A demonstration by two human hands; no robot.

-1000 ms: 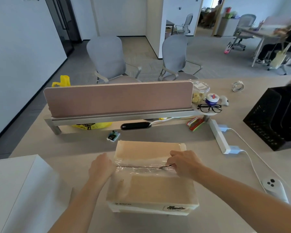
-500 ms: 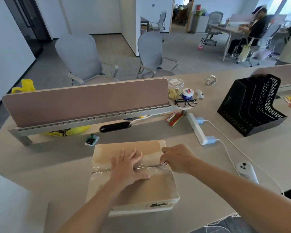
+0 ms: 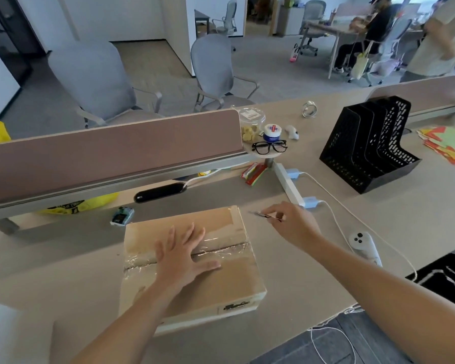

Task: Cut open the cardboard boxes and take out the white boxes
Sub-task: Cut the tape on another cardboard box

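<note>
i see the cardboard box lying flat on the tabletop, flaps down, clear tape shining along the middle seam, so whatever is inside stays hidden from me. behind it, on a small round shelf, a clear tub holds pale biscuits beside a blue-lidded jar and black glasses; the black file rack to the right shows nothing in its slots. my left hand is spread flat, fingers released, pressing on the box top across the seam. my right grip is clenched on a thin blade tool, held just beyond the box's far right corner, clear of the cardboard.
</note>
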